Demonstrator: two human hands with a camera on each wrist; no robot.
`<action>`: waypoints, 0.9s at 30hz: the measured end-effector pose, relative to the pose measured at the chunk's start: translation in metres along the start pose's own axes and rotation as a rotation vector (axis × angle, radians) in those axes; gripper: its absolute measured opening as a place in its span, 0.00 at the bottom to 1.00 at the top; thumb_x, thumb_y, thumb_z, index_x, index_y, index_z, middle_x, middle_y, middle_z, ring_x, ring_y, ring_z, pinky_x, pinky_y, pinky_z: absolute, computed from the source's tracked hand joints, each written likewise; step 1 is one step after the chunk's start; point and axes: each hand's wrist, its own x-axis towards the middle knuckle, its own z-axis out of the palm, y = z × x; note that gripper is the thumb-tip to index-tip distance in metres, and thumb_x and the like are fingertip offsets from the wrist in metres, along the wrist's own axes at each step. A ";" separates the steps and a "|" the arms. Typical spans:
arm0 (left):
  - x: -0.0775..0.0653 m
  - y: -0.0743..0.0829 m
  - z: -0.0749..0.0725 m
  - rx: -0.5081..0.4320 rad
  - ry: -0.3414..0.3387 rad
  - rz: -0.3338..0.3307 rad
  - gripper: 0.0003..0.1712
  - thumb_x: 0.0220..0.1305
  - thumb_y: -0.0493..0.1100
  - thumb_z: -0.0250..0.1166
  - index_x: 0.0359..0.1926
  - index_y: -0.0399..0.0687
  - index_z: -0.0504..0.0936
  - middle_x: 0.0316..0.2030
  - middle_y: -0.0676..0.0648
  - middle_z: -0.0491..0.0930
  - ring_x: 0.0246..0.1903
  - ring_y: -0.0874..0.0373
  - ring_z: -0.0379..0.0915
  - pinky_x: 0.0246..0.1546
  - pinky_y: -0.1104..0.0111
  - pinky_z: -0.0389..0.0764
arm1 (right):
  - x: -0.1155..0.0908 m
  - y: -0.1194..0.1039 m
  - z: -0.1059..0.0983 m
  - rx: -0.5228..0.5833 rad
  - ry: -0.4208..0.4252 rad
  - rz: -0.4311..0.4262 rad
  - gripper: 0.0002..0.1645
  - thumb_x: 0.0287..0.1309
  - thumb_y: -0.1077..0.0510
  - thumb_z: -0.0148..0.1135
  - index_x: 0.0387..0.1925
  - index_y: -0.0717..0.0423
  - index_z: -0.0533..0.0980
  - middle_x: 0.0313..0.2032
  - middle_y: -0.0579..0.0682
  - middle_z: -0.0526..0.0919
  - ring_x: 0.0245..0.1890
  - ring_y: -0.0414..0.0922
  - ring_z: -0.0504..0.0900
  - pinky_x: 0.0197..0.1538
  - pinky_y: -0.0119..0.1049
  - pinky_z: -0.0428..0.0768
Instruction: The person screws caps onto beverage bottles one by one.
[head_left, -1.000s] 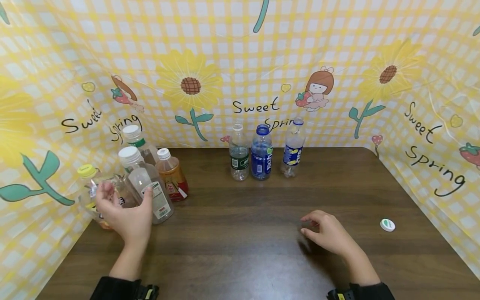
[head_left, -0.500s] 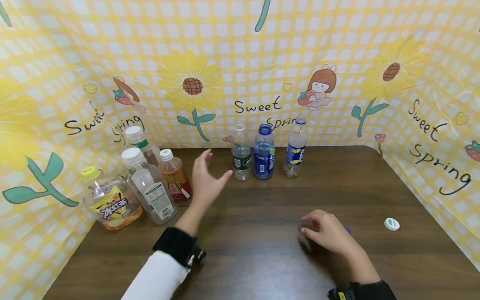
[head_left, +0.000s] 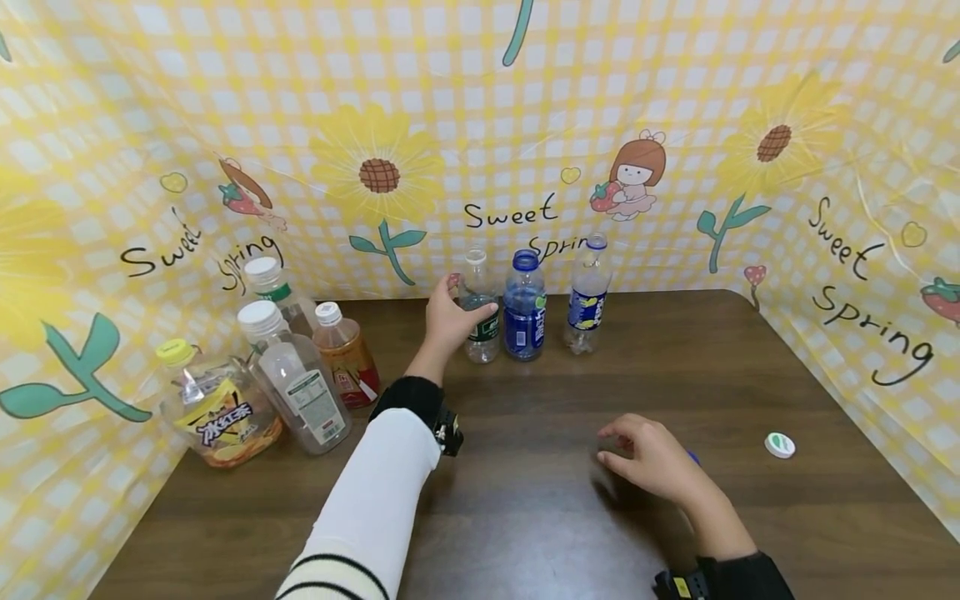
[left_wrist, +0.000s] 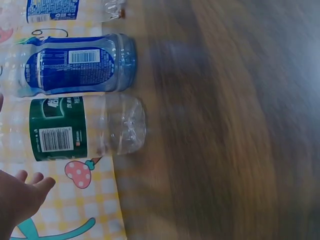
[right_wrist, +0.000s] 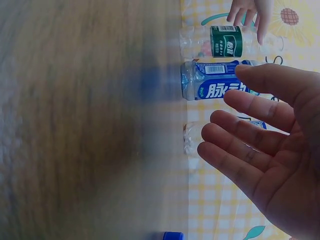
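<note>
My left hand (head_left: 448, 323) is at the left side of a clear, uncapped bottle with a green label (head_left: 484, 330), thumb in front and fingers spread. In the left wrist view a gap shows between the fingers (left_wrist: 37, 186) and that bottle. Upright to its right stand an open blue-tinted bottle (head_left: 525, 323) and a clear bottle with a blue and yellow label (head_left: 587, 310). Over the front right of the table my right hand (head_left: 652, 460) hovers, fingers loosely bent and holding nothing. A blue cap (right_wrist: 173, 235) lies partly hidden behind it in the head view.
Capped bottles cluster at the left: a yellow-capped tea bottle (head_left: 223, 421), a large clear one (head_left: 303, 392), an amber one (head_left: 348, 362) and a green-banded one (head_left: 288, 304). A white cap (head_left: 780, 445) lies at the right. A checked cloth (head_left: 645, 75) walls the table (head_left: 540, 500).
My left hand has moved right, from the capped bottles at the left to the green-labelled bottle. My right hand has stayed almost still.
</note>
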 end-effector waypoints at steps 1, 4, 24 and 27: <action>0.002 0.001 0.002 -0.001 -0.003 -0.004 0.53 0.51 0.50 0.77 0.72 0.43 0.58 0.67 0.42 0.65 0.66 0.45 0.61 0.63 0.57 0.67 | 0.000 0.000 0.000 0.001 0.000 -0.001 0.13 0.54 0.61 0.70 0.42 0.61 0.82 0.39 0.49 0.82 0.37 0.46 0.79 0.39 0.40 0.80; 0.004 0.004 0.008 -0.007 -0.017 -0.013 0.56 0.51 0.49 0.77 0.74 0.42 0.53 0.70 0.40 0.61 0.68 0.45 0.56 0.65 0.56 0.64 | 0.000 0.001 0.000 0.003 -0.002 0.001 0.13 0.54 0.61 0.70 0.42 0.61 0.81 0.40 0.50 0.82 0.37 0.47 0.80 0.39 0.41 0.80; 0.004 0.001 0.013 0.008 0.012 0.004 0.47 0.54 0.43 0.76 0.70 0.42 0.61 0.65 0.39 0.68 0.64 0.45 0.64 0.61 0.56 0.69 | -0.005 0.002 -0.003 0.011 0.014 -0.007 0.13 0.53 0.59 0.71 0.41 0.59 0.82 0.39 0.49 0.82 0.36 0.44 0.79 0.38 0.38 0.79; 0.002 0.003 0.011 0.016 0.013 0.005 0.46 0.53 0.44 0.76 0.69 0.42 0.62 0.64 0.39 0.69 0.63 0.45 0.65 0.61 0.57 0.70 | -0.006 0.003 -0.002 0.010 0.026 -0.016 0.13 0.53 0.59 0.72 0.41 0.59 0.82 0.38 0.49 0.83 0.35 0.44 0.79 0.37 0.38 0.79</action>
